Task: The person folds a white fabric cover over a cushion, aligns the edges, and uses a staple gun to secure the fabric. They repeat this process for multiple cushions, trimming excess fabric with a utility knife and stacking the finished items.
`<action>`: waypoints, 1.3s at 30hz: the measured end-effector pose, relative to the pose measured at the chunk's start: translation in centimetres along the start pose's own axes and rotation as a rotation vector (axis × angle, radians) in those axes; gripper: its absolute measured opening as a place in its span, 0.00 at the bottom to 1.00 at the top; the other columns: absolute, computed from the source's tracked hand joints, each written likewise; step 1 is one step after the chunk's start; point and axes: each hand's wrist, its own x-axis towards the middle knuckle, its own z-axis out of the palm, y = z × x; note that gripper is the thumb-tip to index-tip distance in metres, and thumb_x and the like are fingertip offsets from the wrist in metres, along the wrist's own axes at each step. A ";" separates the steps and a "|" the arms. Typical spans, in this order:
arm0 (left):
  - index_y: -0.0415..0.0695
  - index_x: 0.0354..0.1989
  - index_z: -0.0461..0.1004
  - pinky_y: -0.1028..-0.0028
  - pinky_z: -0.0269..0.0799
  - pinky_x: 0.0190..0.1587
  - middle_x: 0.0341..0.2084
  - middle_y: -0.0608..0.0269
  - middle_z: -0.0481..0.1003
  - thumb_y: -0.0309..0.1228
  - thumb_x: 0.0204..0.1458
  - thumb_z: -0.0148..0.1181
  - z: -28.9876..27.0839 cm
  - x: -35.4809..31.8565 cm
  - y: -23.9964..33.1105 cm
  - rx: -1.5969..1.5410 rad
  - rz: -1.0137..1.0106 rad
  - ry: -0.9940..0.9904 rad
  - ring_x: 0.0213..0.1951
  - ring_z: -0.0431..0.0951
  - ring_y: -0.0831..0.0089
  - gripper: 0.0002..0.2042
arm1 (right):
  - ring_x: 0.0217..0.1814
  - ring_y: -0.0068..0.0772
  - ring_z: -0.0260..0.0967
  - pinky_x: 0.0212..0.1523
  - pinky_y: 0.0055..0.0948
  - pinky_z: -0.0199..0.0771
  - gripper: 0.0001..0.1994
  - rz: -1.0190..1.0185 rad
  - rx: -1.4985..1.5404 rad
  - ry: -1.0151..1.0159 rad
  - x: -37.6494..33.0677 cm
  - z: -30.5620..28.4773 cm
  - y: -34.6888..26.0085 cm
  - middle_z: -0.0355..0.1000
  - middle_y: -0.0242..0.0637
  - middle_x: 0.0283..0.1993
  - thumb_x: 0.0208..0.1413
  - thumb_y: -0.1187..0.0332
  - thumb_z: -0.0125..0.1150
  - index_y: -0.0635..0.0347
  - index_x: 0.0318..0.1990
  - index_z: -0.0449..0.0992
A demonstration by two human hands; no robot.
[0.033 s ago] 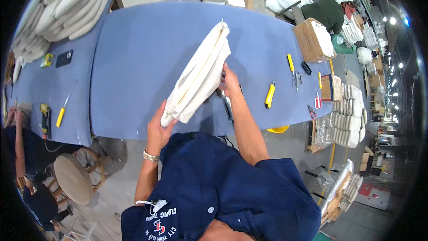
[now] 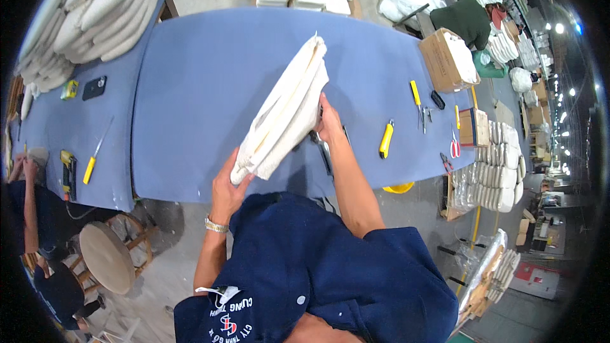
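A white fabric-covered cushion (image 2: 283, 111), with a loose fabric edge along its side, is held tilted above the blue table, its narrow side facing up. My left hand (image 2: 227, 184) grips its near end, the thumb on top. At the far right part of the cushion, my right hand (image 2: 330, 122) holds the edge, with some fingers hidden behind it. Beneath my right forearm lies a dark and silver tool (image 2: 322, 151), partly covered, its kind unclear. A yellow utility knife (image 2: 386, 140) rests to the right of that arm.
A yellow-handled screwdriver (image 2: 415, 93), red-handled scissors (image 2: 455, 146) and a cardboard box (image 2: 440, 60) occupy the table's right side. Stacked cushions (image 2: 111, 9), a phone (image 2: 94, 87) and a yellow-and-black power tool (image 2: 68, 168) are on the left table. Another person's hands (image 2: 24, 166) work there.
The cushion has turned very slightly in my hands, and the whole view has shifted a little. Both hands keep the same grip.
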 end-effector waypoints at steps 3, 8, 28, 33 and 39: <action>0.38 0.67 0.68 0.63 0.72 0.62 0.59 0.42 0.75 0.32 0.52 0.72 -0.1 1.0 0.5 0.050 -0.025 -0.048 0.61 0.77 0.53 0.33 | 0.58 0.34 0.74 0.57 0.42 0.76 0.28 -0.117 0.145 -0.090 3.1 0.1 -2.3 0.76 0.37 0.56 0.68 0.44 0.56 0.58 0.62 0.72; 0.37 0.67 0.67 0.61 0.70 0.64 0.62 0.43 0.73 0.35 0.50 0.74 -0.5 1.6 2.4 0.173 0.062 -0.177 0.63 0.74 0.50 0.36 | 0.63 0.44 0.70 0.61 0.42 0.72 0.28 -0.376 -0.100 0.144 3.1 2.8 -8.6 0.70 0.46 0.63 0.65 0.57 0.61 0.67 0.65 0.68; 0.38 0.66 0.70 0.59 0.73 0.60 0.59 0.42 0.75 0.42 0.67 0.53 5.1 -0.5 2.8 0.132 -0.087 -0.088 0.59 0.77 0.48 0.25 | 0.46 0.25 0.76 0.51 0.30 0.76 0.06 -0.908 -0.188 0.065 1.4 1.0 -9.7 0.82 0.43 0.50 0.64 0.73 0.62 0.67 0.37 0.78; 0.38 0.71 0.63 0.65 0.61 0.70 0.71 0.45 0.64 0.44 0.73 0.39 7.3 -1.6 2.8 0.099 -0.015 -0.036 0.71 0.65 0.51 0.27 | 0.42 0.20 0.75 0.47 0.23 0.76 0.06 -1.069 -0.097 -0.193 -4.2 6.5 -13.8 0.81 0.43 0.52 0.66 0.73 0.62 0.66 0.37 0.79; 0.60 0.80 0.35 0.44 0.65 0.65 0.75 0.53 0.53 0.69 0.64 0.34 6.3 3.7 11.7 -1.028 -0.005 0.168 0.68 0.64 0.54 0.42 | 0.44 0.35 0.81 0.44 0.30 0.79 0.03 -1.317 -0.515 -0.790 -16.9 12.3 -17.3 0.82 0.42 0.50 0.60 0.74 0.66 0.62 0.37 0.77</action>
